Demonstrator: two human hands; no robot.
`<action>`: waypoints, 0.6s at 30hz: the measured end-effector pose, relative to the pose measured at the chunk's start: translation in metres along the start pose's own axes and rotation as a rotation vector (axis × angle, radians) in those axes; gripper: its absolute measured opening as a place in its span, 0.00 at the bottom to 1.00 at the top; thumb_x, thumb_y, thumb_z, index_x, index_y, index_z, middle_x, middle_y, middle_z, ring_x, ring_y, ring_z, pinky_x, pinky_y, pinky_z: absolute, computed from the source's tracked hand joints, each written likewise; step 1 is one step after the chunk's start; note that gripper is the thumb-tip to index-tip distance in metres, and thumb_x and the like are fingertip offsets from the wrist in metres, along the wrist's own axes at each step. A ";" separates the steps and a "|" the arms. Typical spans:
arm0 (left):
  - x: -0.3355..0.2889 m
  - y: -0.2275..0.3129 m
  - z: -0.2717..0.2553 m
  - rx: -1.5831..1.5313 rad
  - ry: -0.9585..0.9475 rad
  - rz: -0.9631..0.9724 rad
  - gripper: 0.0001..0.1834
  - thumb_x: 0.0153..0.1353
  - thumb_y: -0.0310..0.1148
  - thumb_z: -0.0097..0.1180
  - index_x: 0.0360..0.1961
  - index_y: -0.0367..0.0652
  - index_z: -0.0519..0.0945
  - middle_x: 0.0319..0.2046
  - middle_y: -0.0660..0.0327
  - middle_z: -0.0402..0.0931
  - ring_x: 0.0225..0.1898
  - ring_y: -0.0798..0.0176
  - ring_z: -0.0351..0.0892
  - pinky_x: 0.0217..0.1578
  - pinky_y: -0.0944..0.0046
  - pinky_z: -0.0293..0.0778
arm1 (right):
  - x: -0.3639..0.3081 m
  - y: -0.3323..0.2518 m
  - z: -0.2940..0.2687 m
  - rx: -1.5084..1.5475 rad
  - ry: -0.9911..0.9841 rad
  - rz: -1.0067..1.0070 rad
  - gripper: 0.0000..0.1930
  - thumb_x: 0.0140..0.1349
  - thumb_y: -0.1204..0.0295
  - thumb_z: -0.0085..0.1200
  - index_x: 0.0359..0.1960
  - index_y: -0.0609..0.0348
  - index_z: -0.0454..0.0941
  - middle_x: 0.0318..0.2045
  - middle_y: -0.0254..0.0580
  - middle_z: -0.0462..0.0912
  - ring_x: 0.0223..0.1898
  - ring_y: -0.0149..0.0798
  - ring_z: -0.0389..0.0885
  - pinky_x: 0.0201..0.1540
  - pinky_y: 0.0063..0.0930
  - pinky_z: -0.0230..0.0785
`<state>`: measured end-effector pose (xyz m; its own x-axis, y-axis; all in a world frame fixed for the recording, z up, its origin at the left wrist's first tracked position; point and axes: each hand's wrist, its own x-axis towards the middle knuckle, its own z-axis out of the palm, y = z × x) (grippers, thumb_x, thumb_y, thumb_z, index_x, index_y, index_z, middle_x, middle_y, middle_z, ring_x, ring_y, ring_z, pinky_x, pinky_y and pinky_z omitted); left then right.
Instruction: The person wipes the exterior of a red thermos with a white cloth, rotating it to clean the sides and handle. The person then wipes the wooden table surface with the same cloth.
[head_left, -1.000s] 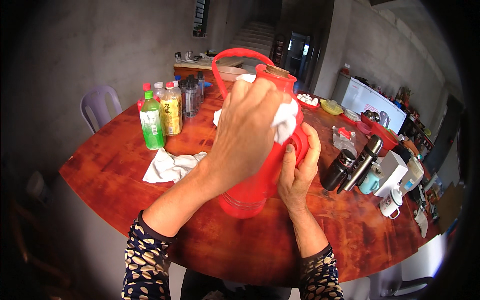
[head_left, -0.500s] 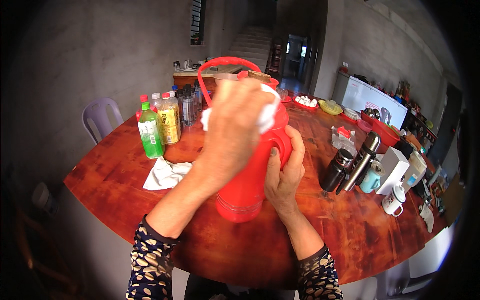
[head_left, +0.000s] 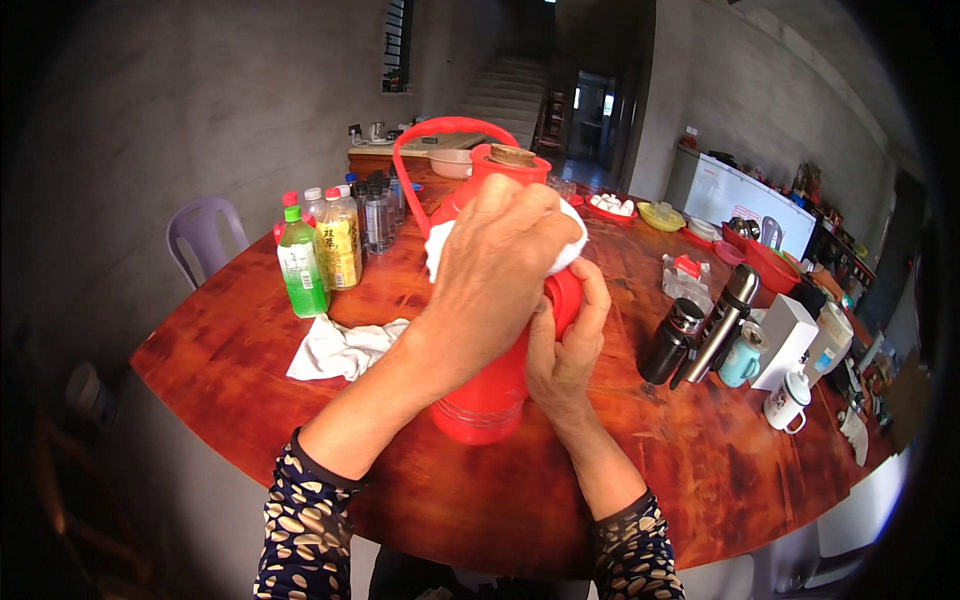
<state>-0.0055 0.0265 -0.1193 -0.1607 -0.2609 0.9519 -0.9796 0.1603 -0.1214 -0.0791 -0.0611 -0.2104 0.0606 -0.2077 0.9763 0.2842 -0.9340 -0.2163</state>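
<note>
On the table (head_left: 690,490), I note the flask (head_left: 488,395) standing at front centre; my left hand (head_left: 500,255) is closed over a cloth (head_left: 571,246) against it, my right hand (head_left: 568,355) grips its side handle (head_left: 566,294); cork (head_left: 512,156) seated on top.

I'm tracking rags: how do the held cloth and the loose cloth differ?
The left hand presses the held cloth to the red flask; the loose cloth lies crumpled on the table, in neither hand. The held cloth's middle is hidden; the loose cloth mostly shows. Both are white.

Fisheye distortion bows the brightly lit tabletop (head_left: 660,475) before dim walls (head_left: 270,110).
</note>
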 end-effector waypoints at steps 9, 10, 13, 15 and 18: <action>-0.027 0.007 -0.029 0.088 0.029 -0.063 0.19 0.38 0.13 0.57 0.35 0.41 0.82 0.38 0.56 0.76 0.40 0.51 0.73 0.38 0.57 0.74 | 0.002 -0.001 0.001 0.000 0.004 -0.009 0.26 0.59 0.84 0.50 0.60 0.69 0.58 0.52 0.62 0.72 0.50 0.56 0.77 0.50 0.39 0.71; -0.032 0.008 -0.032 0.082 0.020 -0.090 0.21 0.37 0.12 0.58 0.35 0.41 0.82 0.38 0.55 0.75 0.41 0.51 0.73 0.39 0.57 0.73 | 0.003 -0.003 0.000 0.005 -0.010 0.020 0.27 0.58 0.84 0.51 0.60 0.68 0.58 0.51 0.62 0.72 0.50 0.58 0.77 0.49 0.40 0.72; -0.052 0.006 -0.030 0.069 0.165 -0.205 0.19 0.39 0.12 0.59 0.35 0.41 0.82 0.37 0.55 0.74 0.41 0.52 0.73 0.40 0.58 0.72 | 0.005 -0.006 -0.003 -0.015 -0.037 0.035 0.27 0.58 0.83 0.51 0.60 0.67 0.58 0.50 0.63 0.73 0.49 0.61 0.77 0.48 0.40 0.73; -0.063 0.012 -0.029 -0.081 0.193 -0.300 0.16 0.45 0.13 0.55 0.36 0.40 0.79 0.37 0.56 0.70 0.41 0.57 0.71 0.43 0.62 0.69 | 0.006 -0.005 -0.005 -0.056 -0.071 0.030 0.28 0.56 0.81 0.53 0.60 0.64 0.60 0.51 0.62 0.70 0.48 0.60 0.74 0.46 0.42 0.70; -0.075 0.026 -0.029 -0.208 0.180 -0.401 0.15 0.48 0.13 0.51 0.37 0.38 0.77 0.36 0.57 0.66 0.43 0.58 0.67 0.44 0.63 0.65 | 0.006 -0.019 -0.015 -0.209 -0.112 -0.025 0.27 0.54 0.74 0.56 0.58 0.60 0.66 0.53 0.59 0.68 0.48 0.55 0.71 0.47 0.44 0.65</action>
<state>-0.0153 0.0781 -0.1858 0.2659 -0.1751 0.9480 -0.9120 0.2729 0.3063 -0.0984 -0.0484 -0.2007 0.1655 -0.1612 0.9729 0.0831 -0.9808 -0.1767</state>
